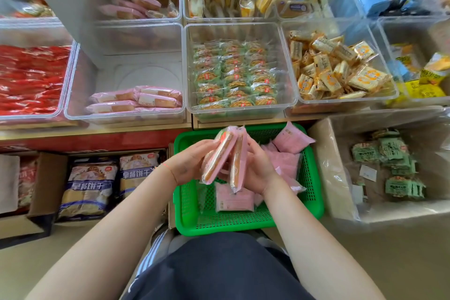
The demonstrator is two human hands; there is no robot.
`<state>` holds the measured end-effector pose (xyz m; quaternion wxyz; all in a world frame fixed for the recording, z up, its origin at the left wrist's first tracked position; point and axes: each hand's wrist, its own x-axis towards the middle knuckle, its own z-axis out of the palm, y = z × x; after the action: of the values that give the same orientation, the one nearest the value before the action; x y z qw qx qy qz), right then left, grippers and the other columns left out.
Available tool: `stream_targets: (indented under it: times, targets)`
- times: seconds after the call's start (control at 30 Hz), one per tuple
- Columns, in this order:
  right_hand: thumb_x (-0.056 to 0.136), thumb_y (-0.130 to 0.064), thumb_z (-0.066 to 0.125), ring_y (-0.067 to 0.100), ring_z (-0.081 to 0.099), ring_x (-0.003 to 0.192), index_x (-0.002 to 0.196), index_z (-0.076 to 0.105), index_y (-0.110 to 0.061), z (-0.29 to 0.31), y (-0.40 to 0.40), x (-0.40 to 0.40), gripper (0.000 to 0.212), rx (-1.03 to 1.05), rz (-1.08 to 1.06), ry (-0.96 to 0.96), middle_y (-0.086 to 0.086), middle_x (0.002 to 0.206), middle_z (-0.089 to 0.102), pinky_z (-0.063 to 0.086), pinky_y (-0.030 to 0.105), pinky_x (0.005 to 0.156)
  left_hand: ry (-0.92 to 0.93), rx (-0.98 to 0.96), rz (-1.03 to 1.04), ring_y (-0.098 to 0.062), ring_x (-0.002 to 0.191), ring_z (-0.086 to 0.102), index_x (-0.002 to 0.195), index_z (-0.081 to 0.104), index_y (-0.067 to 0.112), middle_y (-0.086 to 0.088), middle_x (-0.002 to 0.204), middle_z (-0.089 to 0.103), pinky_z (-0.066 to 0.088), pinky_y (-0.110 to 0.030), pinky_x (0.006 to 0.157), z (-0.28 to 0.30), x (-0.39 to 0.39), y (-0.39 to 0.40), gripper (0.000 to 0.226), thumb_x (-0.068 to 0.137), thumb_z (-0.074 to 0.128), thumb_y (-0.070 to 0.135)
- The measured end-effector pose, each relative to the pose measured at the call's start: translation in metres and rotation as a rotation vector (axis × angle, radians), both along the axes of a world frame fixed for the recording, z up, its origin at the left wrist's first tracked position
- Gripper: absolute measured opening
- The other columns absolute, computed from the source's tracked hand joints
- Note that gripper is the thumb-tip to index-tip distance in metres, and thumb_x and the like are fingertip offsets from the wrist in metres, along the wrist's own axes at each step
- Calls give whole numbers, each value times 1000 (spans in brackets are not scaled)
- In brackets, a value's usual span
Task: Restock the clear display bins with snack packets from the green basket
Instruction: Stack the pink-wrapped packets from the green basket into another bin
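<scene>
A: What is held nearest the camera?

B: Two pink packets [225, 156] are gripped on edge above the green basket [246, 223], the left hand [192, 164] curled round one and the right hand [255, 168] round the other; fingers of both are clamped on the wrappers.

A: And in the basket?

B: More pink packets [233, 198] are seen lying flat in it, with one [292, 140] propped at the far right corner.

A: Beside it?

B: A box [39, 192] with large biscuit bags [87, 190] is seen on the left, a lined carton [341, 165] with green packets [394, 165] on the right.

A: Farther off?

B: On the shelf, a clear bin [121, 118] is partly filled with pink packets [136, 100]. A bin [241, 114] of green-wrapped cakes is set just right of it, then one [387, 75] of yellow packets. Red wrappers [29, 80] are held in the left bin.
</scene>
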<state>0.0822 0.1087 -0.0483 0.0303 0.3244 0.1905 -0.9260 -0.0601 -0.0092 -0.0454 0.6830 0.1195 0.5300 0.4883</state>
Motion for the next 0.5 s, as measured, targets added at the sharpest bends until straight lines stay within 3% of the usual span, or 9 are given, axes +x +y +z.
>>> stream_targets:
  times: [0.07, 0.13, 0.17, 0.27, 0.33, 0.43, 0.5]
  targets:
    - [97, -64, 42, 42, 45, 133, 144, 48, -7, -2, -6, -3, 75, -4, 10, -20, 25, 142, 49, 24, 59, 117, 148, -87, 0, -26, 99, 67, 131, 53, 12, -19, 121, 65, 55, -50, 91, 3, -5, -3, 82, 70, 78, 62]
    - [99, -54, 44, 39, 56, 119, 139, 53, -6, -4, -11, -6, 64, 11, 16, -67, 24, 127, 58, 34, 55, 113, 255, -106, -33, -17, 90, 71, 126, 56, 13, -9, 112, 70, 58, -33, 73, 4, -11, -8, 72, 70, 81, 51]
    - [98, -50, 46, 38, 59, 114, 135, 56, -5, -5, -11, -6, 59, 18, 7, -76, 23, 122, 61, 39, 52, 109, 258, -107, -41, -19, 90, 72, 124, 58, 12, -8, 110, 72, 57, -30, 72, 5, -14, -11, 66, 71, 81, 44]
    - [95, -49, 45, 39, 60, 115, 126, 65, -7, 2, -16, -5, 56, 37, -21, -101, 23, 127, 62, 40, 54, 107, 133, -92, -7, -25, 93, 72, 112, 65, 7, -12, 107, 73, 57, -36, 78, 7, -20, -21, 47, 73, 81, 29]
    - [96, -50, 39, 40, 60, 117, 121, 70, -7, 4, -18, -4, 58, 11, -61, -114, 22, 129, 62, 38, 55, 108, -3, -76, 31, -24, 87, 73, 104, 70, 7, -14, 103, 73, 59, -35, 74, 6, -25, -29, 41, 69, 82, 27]
    - [96, -52, 32, 36, 64, 111, 115, 73, -6, 13, -21, -7, 65, -8, -110, -89, 20, 122, 65, 42, 50, 104, -175, -34, 87, -26, 86, 73, 107, 70, 7, -17, 103, 73, 61, -39, 74, 5, -36, -43, 65, 53, 96, 32]
    - [91, -62, 38, 39, 54, 125, 134, 57, -2, 19, -25, -14, 76, -24, -146, -87, 23, 135, 56, 33, 55, 112, -219, -20, 123, -29, 92, 72, 114, 67, 7, -19, 109, 71, 59, -46, 85, 3, -45, -52, 76, 50, 97, 33]
